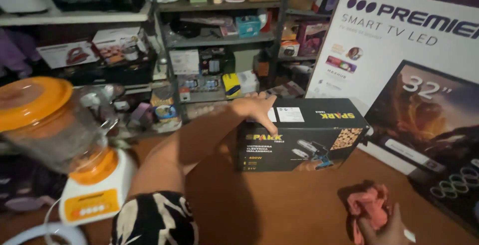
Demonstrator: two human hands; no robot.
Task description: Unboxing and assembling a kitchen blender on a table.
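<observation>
left hand [257,108]: flat, open on top far-left edge of black rectangular cardboard box [299,135], long axis left-right | right hand [381,227]: closed on crumpled pink cloth [369,205], near-right of box on brown worktop [279,205]

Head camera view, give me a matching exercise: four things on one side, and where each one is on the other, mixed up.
Things:
1. black box
2. pink cloth
3. blender
4. large television carton

Places:
A. in the right hand
B. far left of the table
C. under the left hand
D. leaning upright at the right

Pairs: 1-C, 2-A, 3-B, 4-D
</observation>
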